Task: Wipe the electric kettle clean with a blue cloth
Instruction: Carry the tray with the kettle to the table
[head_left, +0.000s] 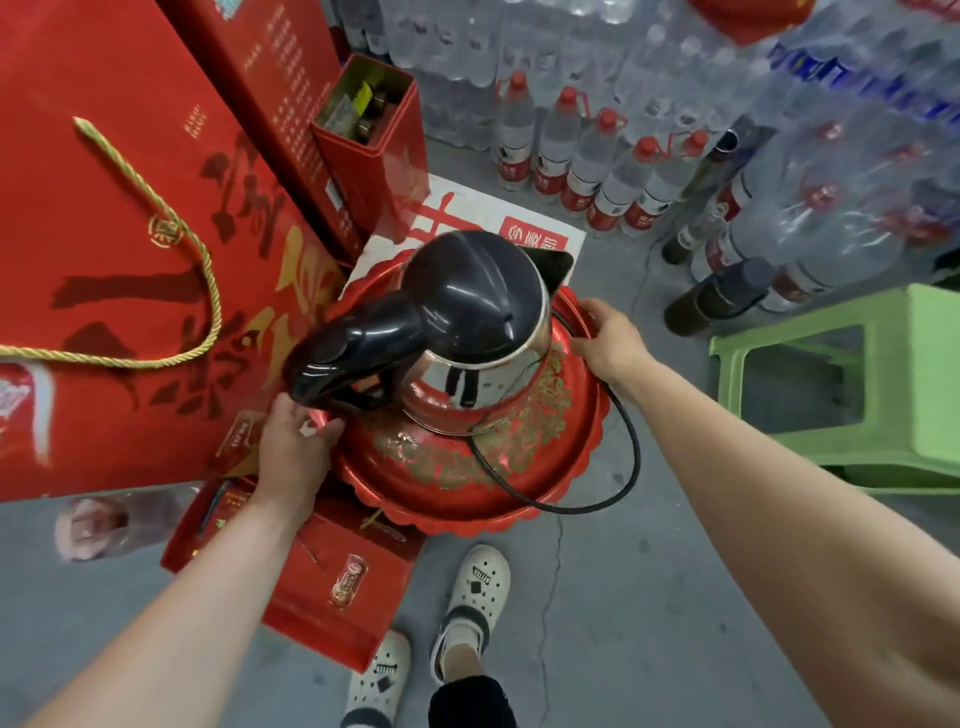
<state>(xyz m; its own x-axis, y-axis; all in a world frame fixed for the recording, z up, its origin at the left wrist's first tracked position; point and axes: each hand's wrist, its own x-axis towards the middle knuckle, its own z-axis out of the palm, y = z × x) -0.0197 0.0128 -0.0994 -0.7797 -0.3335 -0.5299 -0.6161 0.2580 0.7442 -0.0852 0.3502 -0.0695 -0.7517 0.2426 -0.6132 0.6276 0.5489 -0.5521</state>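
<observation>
Both arms reach out from me. My left hand (296, 441) grips the red tray (467, 499) by its left rim, and my right hand (613, 338) grips the right rim. The electric kettle (478, 312) stands on the tray, with its black cord (626, 452) looping over the edge.

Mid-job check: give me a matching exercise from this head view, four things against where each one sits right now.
Things:
1. electric kettle
2. left hand
3. power cord
4. green stool

Places:
A. loops out past the tray's right rim
B. stands on the floor at the far right
C. stands on the red tray
D. grips the tray's left rim

Pairs: 1-C, 2-D, 3-A, 4-B
</observation>
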